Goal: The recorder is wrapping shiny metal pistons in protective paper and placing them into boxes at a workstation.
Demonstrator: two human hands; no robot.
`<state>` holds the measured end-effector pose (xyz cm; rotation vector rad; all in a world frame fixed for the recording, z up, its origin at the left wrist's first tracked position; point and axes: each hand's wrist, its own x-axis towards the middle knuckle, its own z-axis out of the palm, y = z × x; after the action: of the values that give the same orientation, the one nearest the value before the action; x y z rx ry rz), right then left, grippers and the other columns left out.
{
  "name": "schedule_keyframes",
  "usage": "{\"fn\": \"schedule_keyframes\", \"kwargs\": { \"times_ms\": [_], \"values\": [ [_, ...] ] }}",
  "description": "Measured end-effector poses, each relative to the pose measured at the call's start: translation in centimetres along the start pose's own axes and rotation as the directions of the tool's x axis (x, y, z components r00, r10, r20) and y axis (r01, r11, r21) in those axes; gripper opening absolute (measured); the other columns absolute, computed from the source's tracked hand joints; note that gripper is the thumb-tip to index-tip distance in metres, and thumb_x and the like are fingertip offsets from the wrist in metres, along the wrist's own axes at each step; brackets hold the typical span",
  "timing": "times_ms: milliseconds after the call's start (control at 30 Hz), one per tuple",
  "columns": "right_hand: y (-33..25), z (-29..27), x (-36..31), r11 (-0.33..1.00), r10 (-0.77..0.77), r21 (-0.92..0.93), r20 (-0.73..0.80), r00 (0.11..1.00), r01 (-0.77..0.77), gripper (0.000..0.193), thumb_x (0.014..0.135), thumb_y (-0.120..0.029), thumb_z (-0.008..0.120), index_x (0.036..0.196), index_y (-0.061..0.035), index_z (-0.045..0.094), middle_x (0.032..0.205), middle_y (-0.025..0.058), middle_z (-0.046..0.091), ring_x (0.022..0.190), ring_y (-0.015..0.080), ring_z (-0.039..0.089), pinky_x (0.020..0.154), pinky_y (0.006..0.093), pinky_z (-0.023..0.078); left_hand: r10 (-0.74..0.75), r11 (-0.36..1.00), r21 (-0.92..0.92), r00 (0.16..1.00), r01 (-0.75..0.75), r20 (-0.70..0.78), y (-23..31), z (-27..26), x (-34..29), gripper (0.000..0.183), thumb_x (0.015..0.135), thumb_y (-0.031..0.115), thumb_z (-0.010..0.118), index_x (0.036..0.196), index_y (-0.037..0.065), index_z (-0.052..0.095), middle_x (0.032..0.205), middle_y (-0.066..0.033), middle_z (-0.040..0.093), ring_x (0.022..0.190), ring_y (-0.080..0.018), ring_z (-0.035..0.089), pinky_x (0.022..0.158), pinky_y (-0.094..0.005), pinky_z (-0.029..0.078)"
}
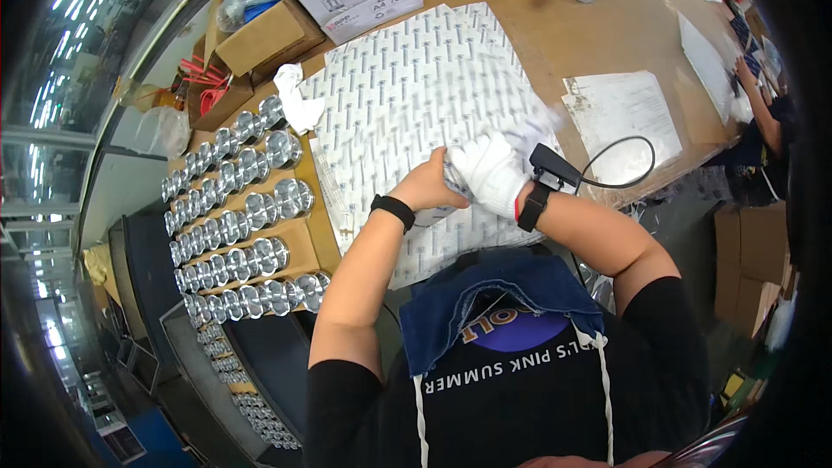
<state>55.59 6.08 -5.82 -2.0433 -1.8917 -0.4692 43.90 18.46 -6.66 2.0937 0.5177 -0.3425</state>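
Both my hands meet over a stack of patterned white paper sheets [416, 78]. My bare left hand [426, 184] is closed around a shiny metal piece [451, 178], of which only a sliver shows between the hands. My right hand [490, 172], in a white knit glove, is curled closed against that piece. Just beyond its fingers is a white, sheet-like or cloth-like thing [539, 128], smeared by motion; whether the glove grips it is unclear. The glove hides most of what lies between my hands.
Rows of shiny round metal parts [247, 234] stand on cardboard at the left. A white cloth [297, 102] lies beside them. Cardboard boxes [269, 35] line the far left. A stained sheet [624, 117] and a looped black cable [646, 152] lie right. Another person's arm [758, 104] shows far right.
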Motion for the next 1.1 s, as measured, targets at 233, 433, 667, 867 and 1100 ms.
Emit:
{"fn": "schedule_keyframes", "kwargs": {
  "times_ms": [233,433,667,867,1100],
  "values": [
    [1.8,-3.3,0.8,0.951,0.050,0.220,0.580,0.813,-0.216,0.070,0.055,-0.042,0.075,0.106,0.0010,0.053,0.086,0.0232,0.064,0.081,0.0358,0.063,0.072,0.0413,0.050,0.182,0.809,0.583,0.973,-0.066,-0.142,1.4,2.2,-1.6,0.093,0.055,0.032,0.082,0.131,0.002,0.038,0.116,-0.0196,0.053,0.103,-0.0350,0.055,0.091,-0.0380,0.044],
    [3.8,-4.0,1.5,0.878,-0.103,0.337,0.826,0.554,-0.339,0.065,0.062,-0.045,0.069,0.108,-0.0024,0.054,0.085,0.0193,0.063,0.081,0.0350,0.062,0.072,0.0424,0.049,0.077,0.843,0.527,0.994,-0.105,0.075,1.8,-2.3,-0.5,0.093,0.058,0.045,0.081,0.130,0.002,0.042,0.123,-0.0218,0.051,0.118,-0.0373,0.045,0.094,-0.0561,0.036],
    [5.5,-1.4,-0.3,0.980,0.147,0.060,0.416,0.898,-0.189,0.085,0.052,-0.059,0.073,0.119,-0.0106,0.052,0.120,0.0153,0.052,0.112,0.0358,0.048,0.100,0.0519,0.027,-0.005,0.772,0.633,0.997,0.050,-0.073,1.5,-1.5,0.8,0.114,0.057,0.031,0.083,0.145,0.014,0.012,0.123,-0.0234,0.050,0.113,-0.0397,0.049,0.089,-0.0492,0.044],
    [5.8,-0.2,-2.1,0.896,0.418,-0.065,0.455,0.786,-0.439,0.093,0.053,-0.055,0.076,0.130,-0.0153,0.044,0.132,0.0189,0.041,0.125,0.0371,0.034,0.107,0.0512,0.019,0.010,0.968,-0.233,0.942,-0.093,-0.337,-1.1,2.0,3.8,0.090,0.061,0.006,0.072,0.137,-0.004,0.023,0.110,-0.0232,0.058,0.100,-0.0351,0.059,0.085,-0.0370,0.048],
    [1.8,-2.5,-1.4,-0.513,0.465,0.815,0.527,0.711,-0.269,0.063,0.067,-0.009,0.074,0.123,-0.0031,0.046,0.114,0.0095,0.055,0.106,0.0182,0.053,0.090,0.0331,0.045,0.064,0.564,-0.702,0.870,-0.435,-0.488,3.4,5.2,0.3,0.098,0.061,0.013,0.080,0.137,0.000,0.020,0.123,-0.0186,0.046,0.118,-0.0312,0.046,0.097,-0.0417,0.040]
  ]
}}
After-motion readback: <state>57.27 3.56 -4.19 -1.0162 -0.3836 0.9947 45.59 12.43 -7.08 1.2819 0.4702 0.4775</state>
